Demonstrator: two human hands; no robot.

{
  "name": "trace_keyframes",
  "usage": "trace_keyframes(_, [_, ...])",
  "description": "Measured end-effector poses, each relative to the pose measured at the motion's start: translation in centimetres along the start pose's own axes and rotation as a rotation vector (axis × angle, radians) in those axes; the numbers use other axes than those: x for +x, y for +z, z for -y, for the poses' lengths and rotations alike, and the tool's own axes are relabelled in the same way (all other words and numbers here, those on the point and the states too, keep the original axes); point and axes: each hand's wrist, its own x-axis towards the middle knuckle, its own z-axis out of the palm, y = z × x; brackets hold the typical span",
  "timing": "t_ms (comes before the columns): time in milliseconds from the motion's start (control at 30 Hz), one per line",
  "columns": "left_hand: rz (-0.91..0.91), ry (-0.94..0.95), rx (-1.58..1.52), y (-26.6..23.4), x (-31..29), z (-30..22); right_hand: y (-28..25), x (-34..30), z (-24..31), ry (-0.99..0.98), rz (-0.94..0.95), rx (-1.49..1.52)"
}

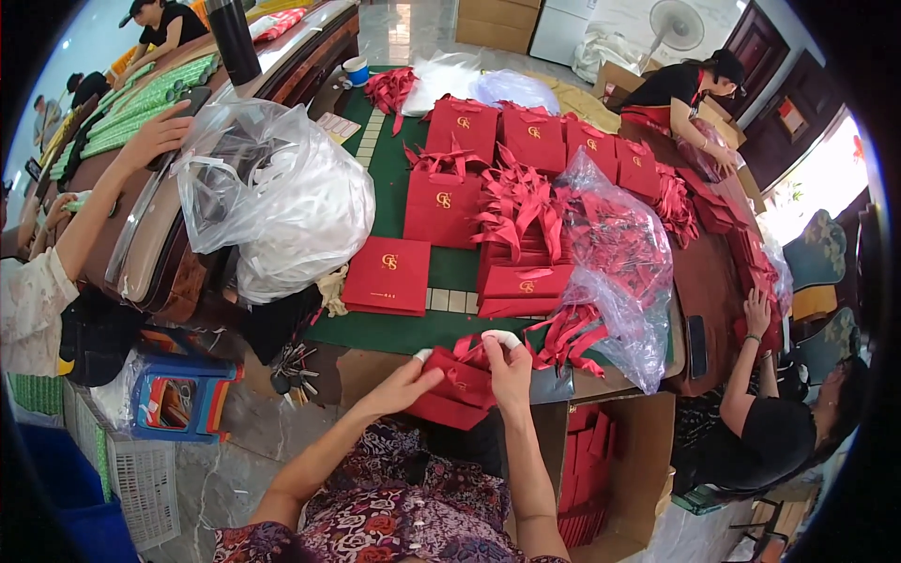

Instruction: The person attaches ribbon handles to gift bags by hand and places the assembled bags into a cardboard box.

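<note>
Over my lap, at the near edge of the table, I hold a small red paper gift bag (450, 403). My left hand (410, 383) is closed on its left side, thumb across the front. My right hand (508, 371) pinches a red ribbon (472, 350) at the bag's top edge. White coverings wrap some fingertips on both hands. Just beyond, a flat red gift bag (387, 275) lies on the green table mat (361, 328). A stack of red bags (526, 281) with loose ribbon handles stands to its right, next to a clear plastic bag of red ribbons (615, 235).
A cardboard box (638, 469) holding red bags stands by my right knee. A clear bag of white material (300, 216) sits at the left. Blue stools (174, 399) stand on the floor. Co-workers work at the right; another person's arm (103, 197) reaches in from the left.
</note>
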Motion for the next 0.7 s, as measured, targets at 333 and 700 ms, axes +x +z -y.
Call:
trace_keyframes(333, [0.201, 0.120, 0.270, -0.7, -3.1, -1.3, -2.6, 3.0, 0.7, -0.149, -0.160, -0.163])
trace_keyframes(700, [0.000, 0.063, -0.222, -3.5, 0.0, -7.2, -3.4, -0.6, -2.7, -0.472, -0.281, -0.593])
